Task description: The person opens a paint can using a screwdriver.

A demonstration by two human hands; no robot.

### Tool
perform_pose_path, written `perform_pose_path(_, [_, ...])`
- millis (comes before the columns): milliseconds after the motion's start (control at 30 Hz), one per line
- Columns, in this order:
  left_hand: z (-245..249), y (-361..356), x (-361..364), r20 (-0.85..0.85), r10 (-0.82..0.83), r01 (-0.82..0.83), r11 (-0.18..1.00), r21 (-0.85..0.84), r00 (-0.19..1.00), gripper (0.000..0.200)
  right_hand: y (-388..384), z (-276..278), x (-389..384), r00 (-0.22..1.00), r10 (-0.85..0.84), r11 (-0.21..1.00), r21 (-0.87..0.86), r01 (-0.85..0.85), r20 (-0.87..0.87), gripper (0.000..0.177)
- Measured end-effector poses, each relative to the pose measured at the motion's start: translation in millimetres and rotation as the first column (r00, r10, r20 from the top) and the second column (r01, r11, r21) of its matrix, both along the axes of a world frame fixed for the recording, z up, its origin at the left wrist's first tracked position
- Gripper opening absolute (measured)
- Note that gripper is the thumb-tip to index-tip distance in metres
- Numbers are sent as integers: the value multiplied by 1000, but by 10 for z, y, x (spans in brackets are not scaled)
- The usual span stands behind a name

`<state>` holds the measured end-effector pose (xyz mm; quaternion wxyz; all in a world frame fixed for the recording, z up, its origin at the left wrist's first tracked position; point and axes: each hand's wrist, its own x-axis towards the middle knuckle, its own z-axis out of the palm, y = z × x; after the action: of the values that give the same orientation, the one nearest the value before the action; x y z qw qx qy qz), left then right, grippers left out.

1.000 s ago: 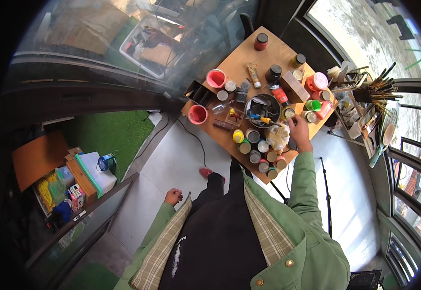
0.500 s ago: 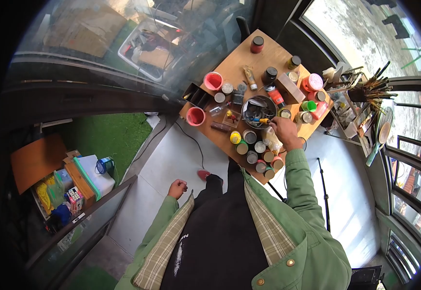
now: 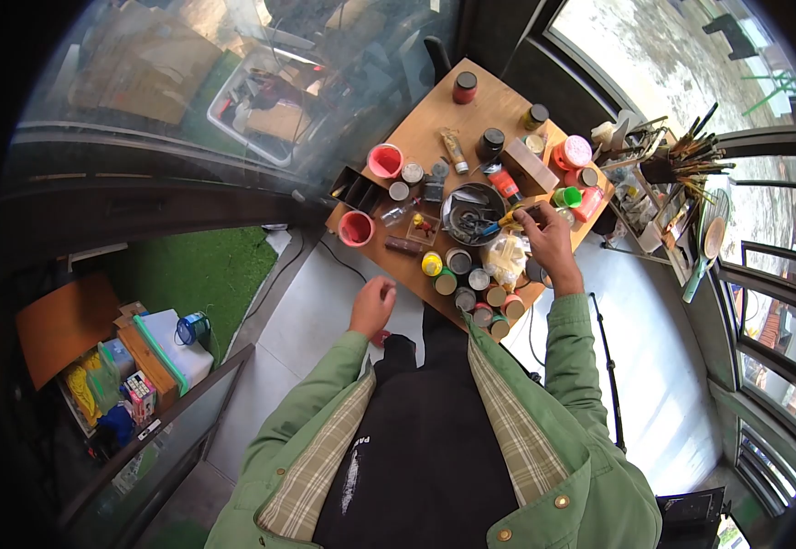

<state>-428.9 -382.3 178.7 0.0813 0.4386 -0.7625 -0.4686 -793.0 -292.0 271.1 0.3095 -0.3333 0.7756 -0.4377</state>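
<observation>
My right hand (image 3: 547, 240) is closed on a slim yellow-handled tool (image 3: 511, 216), its kind not clear, held over the right side of a round metal bowl (image 3: 447, 225). Dark and blue items lie inside that bowl. Just below my right hand sits a crumpled clear plastic bag (image 3: 508, 260) with pale yellowish contents. My left hand (image 3: 374, 306) hovers off the table's front left edge, fingers curled in, with nothing visible in it. Near the bowl's lower left stand a yellow-topped bottle (image 3: 431, 264) and several small paint jars (image 3: 494, 296).
Two red-lined tubs (image 3: 356, 229) and a black divided box (image 3: 358, 191) sit along the left of the wooden table (image 3: 425, 117). A wooden block (image 3: 531, 166) and a red tube (image 3: 503, 184) lie behind the bowl. Paintbrushes (image 3: 691, 160) crowd a side rack.
My left hand has risen toward the table's edge. My right hand has drawn the yellow-handled tool up a little over the bowl. The view has shifted slightly.
</observation>
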Motion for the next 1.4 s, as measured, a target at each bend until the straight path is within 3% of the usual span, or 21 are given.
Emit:
perform_pose_path(100, [331, -194, -873, -105, -158, 133, 967, -216, 982, 24, 34, 76, -5, 992, -60, 998, 14, 58, 107, 19])
perform_pose_path(167, [508, -275, -1386, -166, -240, 166, 916, -366, 957, 33, 81, 116, -9, 982, -91, 992, -72, 105, 168, 19])
perform_pose_path(267, [584, -391, -1947, -220, -343, 215, 864, -454, 913, 35, 110, 279, -16, 971, -108, 978, -150, 142, 213, 19])
perform_pose_path(300, [524, -441, -2034, -219, -357, 229, 861, -453, 908, 35, 115, 356, -25, 969, -124, 976, -149, 157, 214, 19])
perform_pose_path(367, [340, -555, -2147, -31, -546, 474, 754, -455, 837, 32, 106, 533, -69, 973, -94, 966, -219, 140, 210, 17])
perform_pose_path(433, [382, -629, -2200, 36, -614, 570, 707, -419, 788, 24, 135, 680, -139, 966, -116, 964, -209, 166, 232, 16])
perform_pose_path(500, [460, -642, -2208, 18, -598, 579, 768, -275, 801, 20, 163, 732, -204, 943, -155, 921, -302, 245, 294, 15])
perform_pose_path(567, [583, -588, -2162, -56, -593, 557, 781, -283, 803, 19, 204, 720, -237, 933, -172, 899, -336, 279, 315, 16])
perform_pose_path(667, [870, -387, -1974, -160, -525, 530, 848, -15, 836, 18, 345, 681, -157, 797, -152, 810, -389, 439, 584, 22])
perform_pose_path(700, [975, -318, -1883, -160, -533, 538, 843, -17, 831, 18, 422, 615, -74, 797, -159, 805, -391, 446, 583, 22])
perform_pose_path(767, [1179, -206, -1699, -144, -519, 536, 783, 317, 843, 23, 558, 483, 158, 647, -102, 784, -339, 520, 756, 34])
perform_pose_path(800, [1255, -146, -1581, -148, -529, 547, 776, 313, 836, 23, 618, 426, 331, 647, -92, 794, -337, 506, 757, 43])
perform_pose_path(900, [1300, -65, -1242, -245, -613, 658, 661, 361, 751, 40, 766, 348, 1043, 479, -110, 739, -250, 625, 871, 45])
perform_pose_path(967, [1241, -62, -1015, -306, -682, 747, 622, 235, 664, 41, 874, 191, 1556, 358, -142, 667, -178, 723, 923, 41])
perform_pose_path(1100, [1290, -158, -650, -253, -809, 835, 445, 325, 530, 43, 1164, -359, 2646, 226, -191, 500, -103, 860, 955, 39])
perform_pose_path(1167, [1370, -108, -348, -254, -917, 947, 322, -17, 307, 40, 1092, -289, 3171, 123, -238, 390, -21, 921, 964, 42])
perform_pose_path(1200, [1374, -76, -222, -242, -951, 975, 215, -63, 194, 39, 1100, -297, 3382, 110, -154, 383, -43, 923, 982, 43])
perform_pose_path(1233, [1325, -12, -78, -241, -953, 977, 205, -66, 183, 39, 1023, -193, 3593, 93, -179, 361, -22, 932, 980, 44])
perform_pose_path(1300, [1311, 93, 199, -249, -968, 955, 45, -294, -31, 42, 954, -66, 3955, 24, -168, 349, 36, 936, 985, 44])
perform_pose_path(1333, [1391, 123, 308, -118, -987, 966, -74, -248, -105, 42, 980, -51, 4105, 30, -164, 331, 27, 943, 986, 44])
perform_pose_path(1400, [1403, 233, 527, -172, -974, 945, -89, -316, -150, 41, 1108, -5, 4414, -29, -175, 294, 80, 953, 984, 42])
